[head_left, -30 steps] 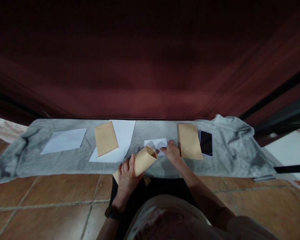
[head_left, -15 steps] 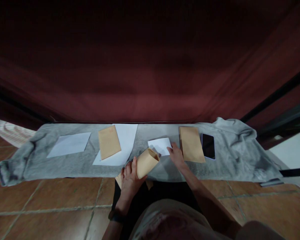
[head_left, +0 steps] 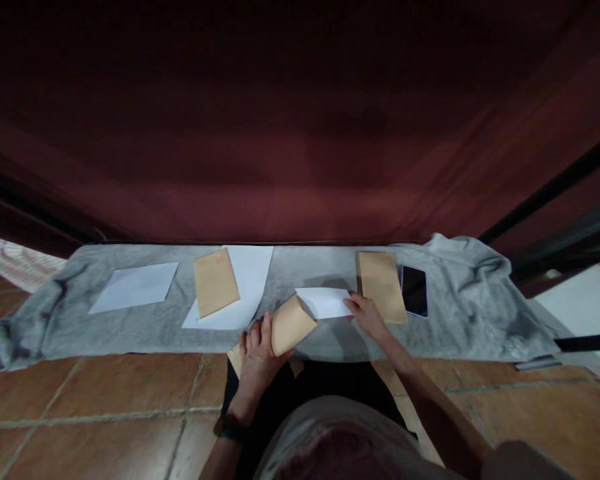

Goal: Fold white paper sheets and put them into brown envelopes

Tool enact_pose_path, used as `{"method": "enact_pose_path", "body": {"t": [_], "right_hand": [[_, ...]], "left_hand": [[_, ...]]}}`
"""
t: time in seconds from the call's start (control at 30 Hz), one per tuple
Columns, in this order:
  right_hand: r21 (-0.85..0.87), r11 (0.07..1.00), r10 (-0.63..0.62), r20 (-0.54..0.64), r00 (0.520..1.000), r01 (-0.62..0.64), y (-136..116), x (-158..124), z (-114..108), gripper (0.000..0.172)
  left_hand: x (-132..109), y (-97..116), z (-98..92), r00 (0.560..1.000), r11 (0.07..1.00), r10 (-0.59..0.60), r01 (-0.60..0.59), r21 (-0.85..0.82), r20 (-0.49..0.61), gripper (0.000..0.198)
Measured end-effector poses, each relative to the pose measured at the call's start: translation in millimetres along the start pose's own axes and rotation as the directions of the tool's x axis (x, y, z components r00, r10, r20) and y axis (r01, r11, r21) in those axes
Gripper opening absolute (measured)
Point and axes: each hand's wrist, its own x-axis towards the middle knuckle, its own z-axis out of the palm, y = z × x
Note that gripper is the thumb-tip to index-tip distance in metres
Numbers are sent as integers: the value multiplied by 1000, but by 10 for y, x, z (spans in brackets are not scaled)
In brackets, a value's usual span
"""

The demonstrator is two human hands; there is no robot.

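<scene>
My left hand [head_left: 257, 350] grips a brown envelope [head_left: 289, 325] at the near edge of the grey cloth, its mouth bowed open and turned toward the right. My right hand [head_left: 367, 313] pinches the right end of a folded white paper [head_left: 324, 301], whose left end sits at the envelope's mouth. Another brown envelope [head_left: 381, 286] lies just beyond my right hand.
A grey cloth [head_left: 130, 323] is spread on a tiled floor [head_left: 95, 400]. On it lie a white sheet [head_left: 134, 286], a brown envelope [head_left: 215, 281] over a larger white sheet [head_left: 250, 267], and a dark phone [head_left: 414, 291]. A dark red curtain [head_left: 300, 133] hangs behind.
My right hand has picked the folded white paper up off the cloth and brought its left end to the envelope's mouth. My left hand keeps holding the envelope.
</scene>
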Motion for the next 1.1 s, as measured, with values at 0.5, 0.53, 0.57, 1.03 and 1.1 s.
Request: {"method": "enact_pose_path", "body": {"t": [0.5,0.53,0.57,1.03,1.1], "right_hand": [[-220,966,-89,216,972,137,-140,8,20,25],[-213,960,-135,217,967,182,-142,-18,114,24],[-195,958,-168,221,961,212,-141,-42,208,24],[-111,992,-34,221,975,59,11,-61,522,21],[-118,992,-26,234,972,55,10,-66,517,21]], "left_hand": [[66,91,-12,992,994,111,-111,-17,52,120],[89,121,-11,991,992,121,-120,-25,57,121],[112,154,-9,990,991,131,-129,-35,60,121],[290,350,-7,965,965,247,-237,-112,84,117],[310,359,-28,960,960,266,-257,-108,86,117]]}}
